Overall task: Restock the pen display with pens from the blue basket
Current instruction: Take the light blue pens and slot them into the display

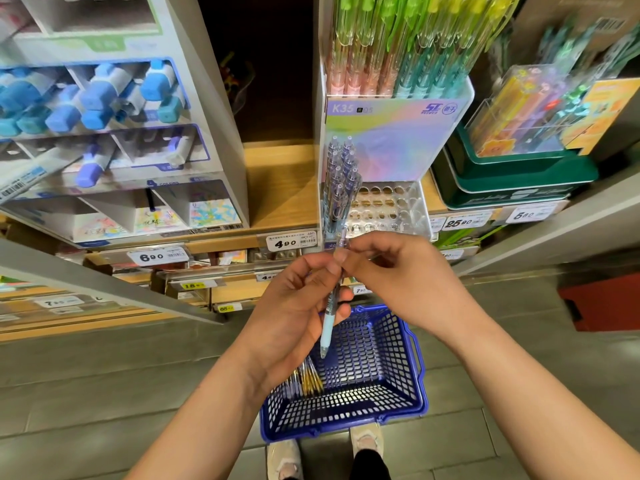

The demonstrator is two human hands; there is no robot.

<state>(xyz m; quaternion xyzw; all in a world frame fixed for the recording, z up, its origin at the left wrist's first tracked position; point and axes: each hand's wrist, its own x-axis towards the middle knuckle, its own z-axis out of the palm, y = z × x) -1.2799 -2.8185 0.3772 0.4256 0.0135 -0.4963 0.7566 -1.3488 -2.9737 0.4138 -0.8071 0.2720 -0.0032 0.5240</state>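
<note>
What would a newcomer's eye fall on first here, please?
The left hand grips a pen mid-frame while the right hand pinches its top. Below, on the floor, the blue basket holds a few spare pens; behind, the holed tray carries purple pens only at its left side.

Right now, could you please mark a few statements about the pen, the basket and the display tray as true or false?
1. The left hand and the right hand both hold one clear pen with a pale blue grip. True.
2. The blue plastic mesh basket is empty. False: several loose pens lie in one corner of it.
3. Every hole of the clear plastic display tray is filled. False: purple pens stand only along its left side; most holes are bare.
4. The basket stands on the floor. True.
</note>
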